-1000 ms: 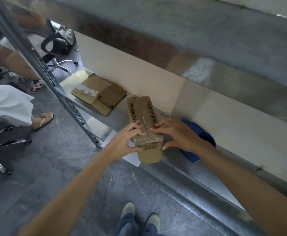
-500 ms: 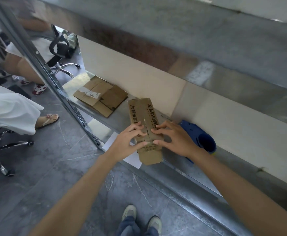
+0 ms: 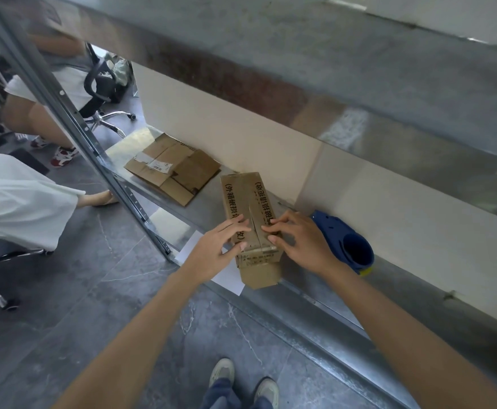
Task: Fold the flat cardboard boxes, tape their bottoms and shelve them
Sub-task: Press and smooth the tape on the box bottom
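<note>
Two arms reach from the lower frame to the box at centre on the shelf. The left hand and right hand press arched fingers flat-tipped on its flaps, not gripping.

An office doubling as a storeroom is showing here: swivel chairs are standing on a grey stone floor, while a metal rack's shelf is holding flattened cardboard and a blue clog.
</note>
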Demonstrator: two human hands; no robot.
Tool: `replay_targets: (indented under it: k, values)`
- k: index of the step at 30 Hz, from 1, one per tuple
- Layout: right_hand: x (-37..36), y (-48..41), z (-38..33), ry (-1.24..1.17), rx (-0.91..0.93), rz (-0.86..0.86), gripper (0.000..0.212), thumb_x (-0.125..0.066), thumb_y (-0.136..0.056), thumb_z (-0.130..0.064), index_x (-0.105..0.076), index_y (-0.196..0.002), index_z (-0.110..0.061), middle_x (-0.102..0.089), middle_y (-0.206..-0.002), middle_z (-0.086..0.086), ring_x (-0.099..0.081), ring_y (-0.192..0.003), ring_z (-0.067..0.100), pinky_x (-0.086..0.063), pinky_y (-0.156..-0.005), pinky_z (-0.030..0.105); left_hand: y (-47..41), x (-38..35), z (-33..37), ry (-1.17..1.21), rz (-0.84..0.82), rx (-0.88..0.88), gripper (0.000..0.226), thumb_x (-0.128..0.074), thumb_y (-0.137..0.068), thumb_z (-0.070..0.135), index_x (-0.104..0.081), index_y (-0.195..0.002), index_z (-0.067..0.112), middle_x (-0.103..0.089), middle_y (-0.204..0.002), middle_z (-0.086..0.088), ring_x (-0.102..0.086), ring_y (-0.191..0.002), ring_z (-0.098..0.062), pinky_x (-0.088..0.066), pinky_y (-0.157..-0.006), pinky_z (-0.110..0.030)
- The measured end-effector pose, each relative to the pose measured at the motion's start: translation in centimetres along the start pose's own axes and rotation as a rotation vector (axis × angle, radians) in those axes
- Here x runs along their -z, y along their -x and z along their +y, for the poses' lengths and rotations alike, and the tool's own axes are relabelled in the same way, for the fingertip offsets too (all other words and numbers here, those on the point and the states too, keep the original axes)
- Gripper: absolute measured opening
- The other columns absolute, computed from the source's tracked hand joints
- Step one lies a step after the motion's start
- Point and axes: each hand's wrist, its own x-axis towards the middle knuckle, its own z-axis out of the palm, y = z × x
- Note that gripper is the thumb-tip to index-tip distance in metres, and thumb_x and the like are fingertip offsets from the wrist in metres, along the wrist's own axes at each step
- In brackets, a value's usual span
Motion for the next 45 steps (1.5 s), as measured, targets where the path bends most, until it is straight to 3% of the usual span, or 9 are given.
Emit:
replay_targets:
  k: [5,9,13,17,24,31,35,41,45]
  values:
    - [0.1,0.2,0.0,-0.042,-0.05,-0.001,0.024,-0.063,-0.095,-0.034,-0.071,-0.118,-0.034,-0.057,-0.103,-0.016,-0.05,-0.103,0.008,-0.035,-0.092,0.029,0.1,-0.2,0.0,0.028,0.011,-0.001,0.027,-0.06,-0.099,0.024,-0.064,-0.125,0.018,-0.053,-0.143,0.009,-0.034,-0.143,-0.002,-0.05,-0.103,-0.042]
    - [0.3,0.0,-0.1,-0.007,-0.034,-0.008,0.025,-0.062,-0.095,-0.034,-0.07,-0.119,-0.034,-0.055,-0.101,-0.019,-0.046,-0.101,0.003,-0.036,-0.091,0.032,-0.1,0.2,-0.3,-0.014,0.005,-0.022,0.028,-0.061,-0.098,0.025,-0.066,-0.124,0.017,-0.053,-0.139,0.017,-0.036,-0.141,-0.001,-0.05,-0.102,-0.045]
    - [1.8,-0.1,-0.2,-0.027,-0.043,-0.158,0.042,-0.069,-0.088,-0.046,-0.063,-0.128,-0.037,-0.056,-0.115,-0.017,-0.046,-0.111,0.001,-0.034,-0.098,0.031,-0.1,0.8,0.0,-0.021,-0.068,-0.004,0.038,-0.065,-0.093,0.012,-0.063,-0.13,0.016,-0.049,-0.142,0.016,-0.033,-0.143,-0.001,-0.048,-0.105,-0.045]
    - [3.5,-0.3,-0.3,0.053,0.022,-0.288,0.052,-0.07,-0.086,-0.029,-0.057,-0.137,-0.034,-0.056,-0.13,-0.013,-0.042,-0.118,0.0,-0.029,-0.102,0.03,-0.1,1.2,0.0,-0.038,-0.108,0.033,0.051,-0.058,-0.083,0.004,-0.061,-0.133,0.017,-0.047,-0.142,0.02,-0.029,-0.144,0.001,-0.046,-0.107,-0.044]
    - [2.1,0.0,0.1,-0.022,-0.001,-0.183,0.043,-0.061,-0.092,-0.005,-0.066,-0.127,-0.03,-0.057,-0.119,-0.016,-0.051,-0.112,0.003,-0.044,-0.094,0.029,0.2,-0.4,0.0,0.054,0.043,0.035,0.044,-0.054,-0.085,-0.004,-0.069,-0.122,0.014,-0.056,-0.139,0.009,-0.036,-0.141,0.0,-0.055,-0.095,-0.038]
    - [0.3,0.5,0.2,-0.054,-0.002,-0.039,0.028,-0.064,-0.094,-0.021,-0.07,-0.12,-0.03,-0.06,-0.111,-0.016,-0.056,-0.103,0.01,-0.049,-0.09,0.036,0.4,-1.8,-0.5,0.036,0.164,-0.017,0.033,-0.059,-0.092,-0.002,-0.07,-0.12,0.012,-0.06,-0.136,0.002,-0.042,-0.139,-0.004,-0.058,-0.091,-0.035]
    - [0.1,0.8,0.5,-0.046,-0.026,-0.038,0.027,-0.061,-0.096,-0.029,-0.067,-0.122,-0.032,-0.056,-0.118,-0.02,-0.043,-0.112,-0.006,-0.035,-0.096,0.031,0.5,-2.2,-0.6,0.069,0.198,-0.012,0.029,-0.061,-0.093,0.001,-0.07,-0.118,0.012,-0.061,-0.135,0.004,-0.043,-0.138,-0.005,-0.057,-0.092,-0.036]
    - [0.3,0.5,0.7,-0.094,-0.06,-0.1,0.029,-0.061,-0.095,-0.039,-0.067,-0.123,-0.032,-0.052,-0.118,-0.023,-0.045,-0.115,-0.004,-0.04,-0.102,0.038,0.4,-1.5,-0.4,0.055,0.168,-0.005,0.032,-0.064,-0.091,0.038,-0.071,-0.117,0.019,-0.06,-0.135,0.012,-0.043,-0.137,-0.002,-0.055,-0.095,-0.037]
    - [0.2,0.5,0.7,-0.202,-0.109,-0.125,0.027,-0.063,-0.094,-0.034,-0.068,-0.121,-0.031,-0.049,-0.117,-0.03,-0.048,-0.12,0.001,-0.04,-0.106,0.039,0.3,-1.4,0.2,0.15,0.143,0.072,0.036,-0.073,-0.085,0.04,-0.071,-0.115,0.02,-0.06,-0.135,0.014,-0.04,-0.138,0.002,-0.053,-0.096,-0.031]
